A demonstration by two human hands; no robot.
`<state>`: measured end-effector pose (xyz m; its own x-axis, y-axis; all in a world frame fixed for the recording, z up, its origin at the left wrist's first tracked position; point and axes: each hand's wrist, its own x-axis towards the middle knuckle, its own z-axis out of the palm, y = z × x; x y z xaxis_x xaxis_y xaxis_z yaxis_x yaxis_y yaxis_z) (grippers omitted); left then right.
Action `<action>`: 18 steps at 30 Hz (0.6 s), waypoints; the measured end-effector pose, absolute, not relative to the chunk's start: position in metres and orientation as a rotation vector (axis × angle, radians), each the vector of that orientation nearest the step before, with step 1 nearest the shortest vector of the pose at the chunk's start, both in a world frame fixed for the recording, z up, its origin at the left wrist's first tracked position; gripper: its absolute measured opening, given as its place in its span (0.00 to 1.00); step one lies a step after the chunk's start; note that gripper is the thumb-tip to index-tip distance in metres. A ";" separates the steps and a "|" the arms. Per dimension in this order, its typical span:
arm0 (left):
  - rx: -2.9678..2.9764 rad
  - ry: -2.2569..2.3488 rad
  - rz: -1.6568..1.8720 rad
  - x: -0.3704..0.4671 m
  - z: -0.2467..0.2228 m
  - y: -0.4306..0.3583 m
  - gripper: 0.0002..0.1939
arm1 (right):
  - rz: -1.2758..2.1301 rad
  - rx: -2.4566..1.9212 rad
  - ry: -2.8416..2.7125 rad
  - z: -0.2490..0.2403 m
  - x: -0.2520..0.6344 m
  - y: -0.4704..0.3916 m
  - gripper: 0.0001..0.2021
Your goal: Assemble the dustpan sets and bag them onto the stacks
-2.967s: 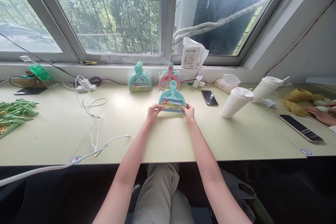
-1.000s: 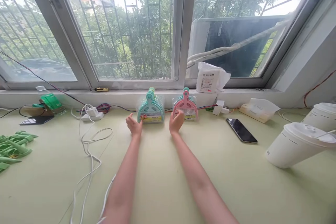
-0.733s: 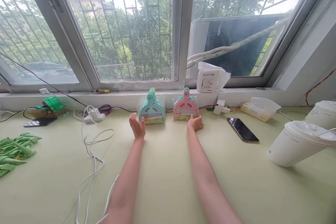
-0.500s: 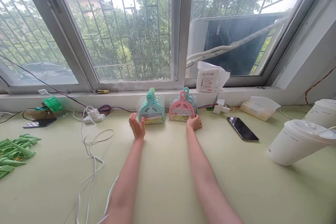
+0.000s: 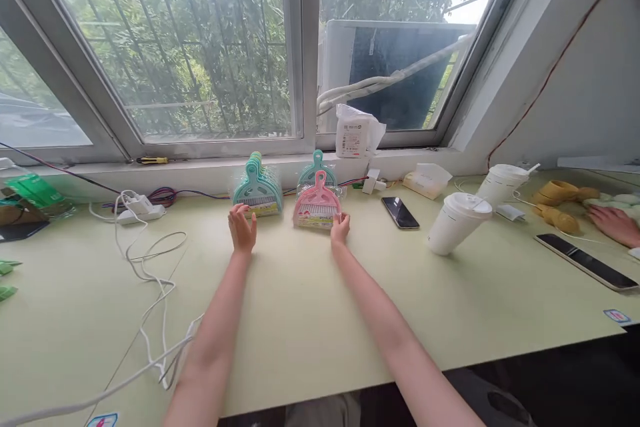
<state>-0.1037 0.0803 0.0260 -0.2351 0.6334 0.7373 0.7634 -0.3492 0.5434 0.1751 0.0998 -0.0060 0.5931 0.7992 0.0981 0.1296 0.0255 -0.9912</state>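
A pink dustpan-and-brush set (image 5: 317,203) in clear wrap stands upright near the windowsill, and my right hand (image 5: 341,229) grips its lower right edge. Directly behind it stands a teal set (image 5: 317,165). To the left, a stack of teal and green sets (image 5: 257,190) stands in a row, one behind another. My left hand (image 5: 242,228) is at the lower left front of that stack, fingers apart and holding nothing; whether it touches the wrap I cannot tell.
White cables (image 5: 165,290) and a power strip (image 5: 141,211) lie left. A phone (image 5: 401,213), lidded cups (image 5: 459,221) and a tissue pack (image 5: 428,180) are right. Another person's hand (image 5: 614,223) rests at the far right beside a second phone (image 5: 585,260).
My right hand has drawn the pink set forward, away from the teal one behind it. The view has turned to the right, bringing another person's hand into sight.
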 end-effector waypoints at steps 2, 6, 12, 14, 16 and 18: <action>-2.101 -1.806 -1.805 -0.076 0.027 0.064 0.21 | 0.718 -1.378 -0.878 -0.008 0.186 0.074 0.11; -2.815 -2.022 -2.035 -0.022 0.042 0.029 0.27 | 0.998 -1.084 -1.087 -0.009 0.207 0.024 0.13; -2.937 -2.154 -2.229 0.008 0.058 -0.006 0.27 | 0.482 -1.236 -1.329 0.006 0.225 -0.032 0.18; -2.587 -2.295 -2.457 0.012 0.050 -0.014 0.28 | 0.183 -1.256 -1.522 0.010 0.224 -0.042 0.16; -2.211 -2.394 -2.682 0.013 0.039 -0.022 0.30 | 0.093 -1.209 -1.792 0.012 0.222 -0.048 0.09; -1.903 -2.447 -2.862 0.012 0.029 -0.030 0.31 | 0.123 -1.170 -2.020 0.010 0.219 -0.050 0.11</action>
<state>0.0122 -0.0302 0.0294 -0.1740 0.9829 -0.0601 -0.2119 0.0222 0.9770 0.2188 -0.0501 0.0096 -0.2695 0.7707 0.5774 0.6949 0.5708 -0.4374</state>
